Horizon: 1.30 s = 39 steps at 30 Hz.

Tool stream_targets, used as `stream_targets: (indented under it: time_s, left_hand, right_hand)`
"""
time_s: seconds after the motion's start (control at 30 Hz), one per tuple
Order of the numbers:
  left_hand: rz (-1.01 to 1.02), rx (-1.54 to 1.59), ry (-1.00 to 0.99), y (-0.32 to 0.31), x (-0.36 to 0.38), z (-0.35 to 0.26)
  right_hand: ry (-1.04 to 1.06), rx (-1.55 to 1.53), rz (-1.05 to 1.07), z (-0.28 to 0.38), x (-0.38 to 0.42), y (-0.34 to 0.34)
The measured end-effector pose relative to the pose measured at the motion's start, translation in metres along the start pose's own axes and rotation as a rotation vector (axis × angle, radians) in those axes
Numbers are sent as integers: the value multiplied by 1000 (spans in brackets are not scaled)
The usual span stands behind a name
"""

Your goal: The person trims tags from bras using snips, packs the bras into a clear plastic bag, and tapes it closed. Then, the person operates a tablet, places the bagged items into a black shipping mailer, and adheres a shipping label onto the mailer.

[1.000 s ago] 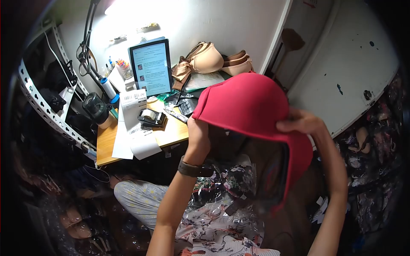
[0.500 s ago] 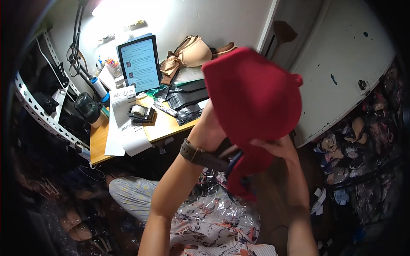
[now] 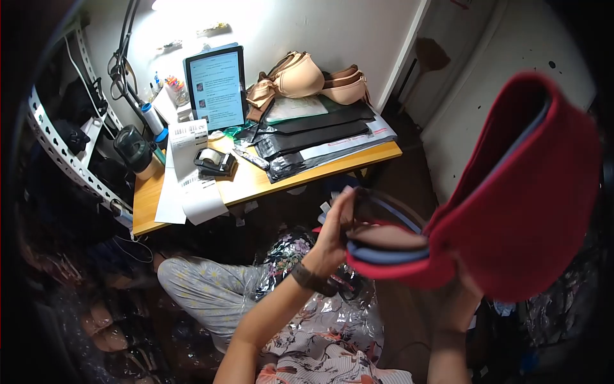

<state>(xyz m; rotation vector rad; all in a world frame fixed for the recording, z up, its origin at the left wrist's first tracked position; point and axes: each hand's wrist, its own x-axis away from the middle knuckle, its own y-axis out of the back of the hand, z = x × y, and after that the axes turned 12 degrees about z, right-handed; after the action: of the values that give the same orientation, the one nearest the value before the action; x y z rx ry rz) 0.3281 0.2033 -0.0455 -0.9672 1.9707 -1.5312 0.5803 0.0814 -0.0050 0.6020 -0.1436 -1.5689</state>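
A stack of nested bras [image 3: 524, 192], red outside with blue and beige layers inside, is held up at the right. One large cup opens toward the upper left, and the other cup points at my left hand [image 3: 331, 240]. That hand wears a dark watch and is closed on the edge and strap of the nearer cup. My right hand [image 3: 468, 281] grips the stack from below, near the middle between the cups; its fingers are partly hidden behind the red fabric.
On the wooden desk [image 3: 246, 200] stand a tablet [image 3: 217, 86], a tape dispenser [image 3: 214, 162], printed labels [image 3: 190, 131], black plastic mailers [image 3: 313, 133] and beige bras [image 3: 300, 78]. A metal shelf [image 3: 54, 144] is at the left. Plastic-wrapped garments [image 3: 96, 320] lie on the floor.
The red bras have swung right and turned, so the inner blue and beige layers now show. My left hand has come down from behind the cup to its edge. The view has shifted slightly.
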Motion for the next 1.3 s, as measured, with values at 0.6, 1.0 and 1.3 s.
stream_targets:
  time_s: [0.6, 1.0, 1.3]
  left_hand:
    - [413, -1635, 258, -4, 100, -36]
    - [-310, -2369, 411, 82, 270, 15]
    - [-296, -1890, 290, 67, 188, -5]
  right_hand:
    - [-440, -775, 247, 5, -42, -97]
    - [-1661, -951, 1171, -74, 24, 24]
    - [-1157, -1057, 1450, -5, 73, -162]
